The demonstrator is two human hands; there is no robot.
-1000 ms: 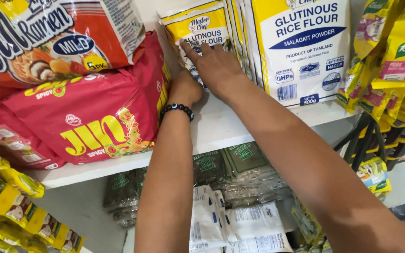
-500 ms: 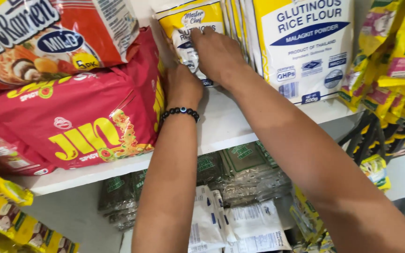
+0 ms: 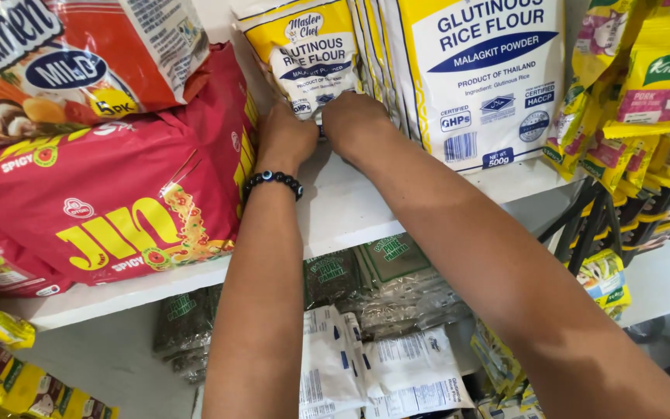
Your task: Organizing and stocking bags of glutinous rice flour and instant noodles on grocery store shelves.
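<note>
**Two hands at the foot of a small flour bag on a white shelf**

The small flour bag (image 3: 316, 54) is white with yellow edges and a yellow panel, dark blue print on its front. It stands upright at 12 o'clock on the white shelf (image 3: 366, 209), touching the row of bigger white-and-yellow flour bags (image 3: 478, 77) at its 3 o'clock.

The left hand (image 3: 284, 140), with a black bead bracelet (image 3: 273, 182) on its wrist, and the right hand (image 3: 354, 124) meet knuckle to knuckle at the bag's bottom edge. Each grip is curled shut on that lower edge; the fingertips are hidden behind the hands.

A red noodle pack (image 3: 110, 209) lies at 9 o'clock, an orange one (image 3: 71, 62) on top of it.

Half a second ago the right hand lay flat across the bag's front; both hands are now lower, at its base.
</note>
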